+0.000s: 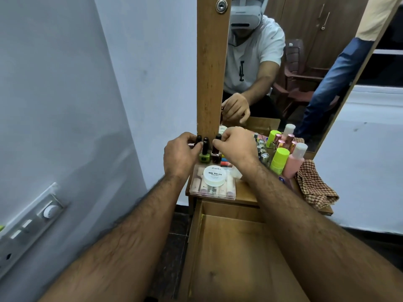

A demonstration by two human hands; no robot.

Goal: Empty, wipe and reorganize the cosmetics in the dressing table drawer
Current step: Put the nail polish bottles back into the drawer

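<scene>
Left hand (179, 154) pinches black cap (198, 139) | right hand (234, 143) pinches red bottle (216, 154) | risk, I judge: crowded bottles, green one (204, 154) toppling | drawer (235, 253) open.

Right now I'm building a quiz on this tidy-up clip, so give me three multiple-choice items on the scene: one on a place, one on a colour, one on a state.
1. Where does the white nail polish tub sit?
A. in the drawer
B. on the clear plastic box
C. on the checked cloth

2. What colour is the bottle under the left hand's grip?
A. green
B. blue
C. white

3. What state is the drawer in?
A. shut
B. open and full of bottles
C. open with its visible bottom bare

Answers:
1. B, the white nail polish tub rests on the lid of the clear plastic box.
2. A, the left hand pinches the black cap of the green bottle, while the right hand holds the dark red bottle.
3. C, the drawer is pulled out and shows only wood.
</scene>
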